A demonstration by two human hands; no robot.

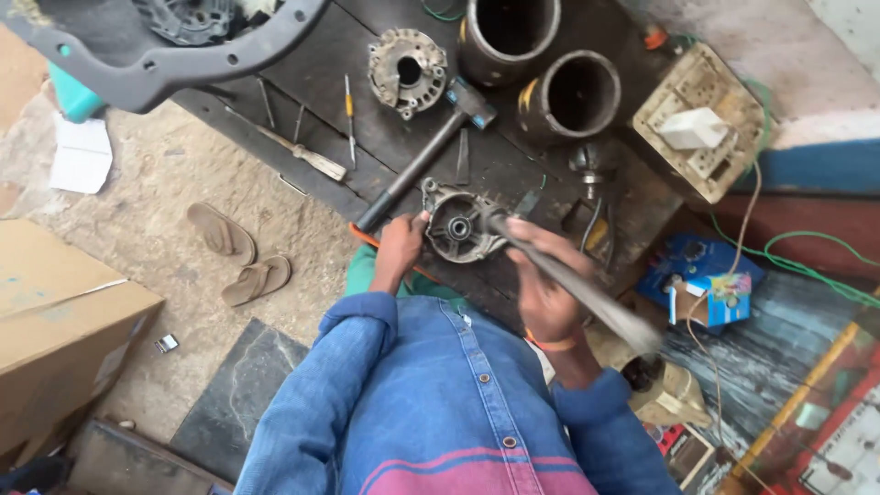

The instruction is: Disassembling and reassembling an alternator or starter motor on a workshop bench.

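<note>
A round grey metal motor end cover [458, 226] with a bearing at its centre lies on the dark workbench [513, 156]. My left hand [400, 246] grips its left rim. My right hand [543, 286] holds a long metal rod [587, 295], blurred by motion, with its tip at the cover's right side. A hammer [431, 151] lies just above the cover, its handle running down to my left hand.
On the bench lie another round cover [407, 70], two dark metal cylinders [568, 96], a screwdriver [302, 156] and thin tools. A switch board [701, 124] sits at the right. Sandals [238, 255] and a cardboard box [64, 321] are on the floor at left.
</note>
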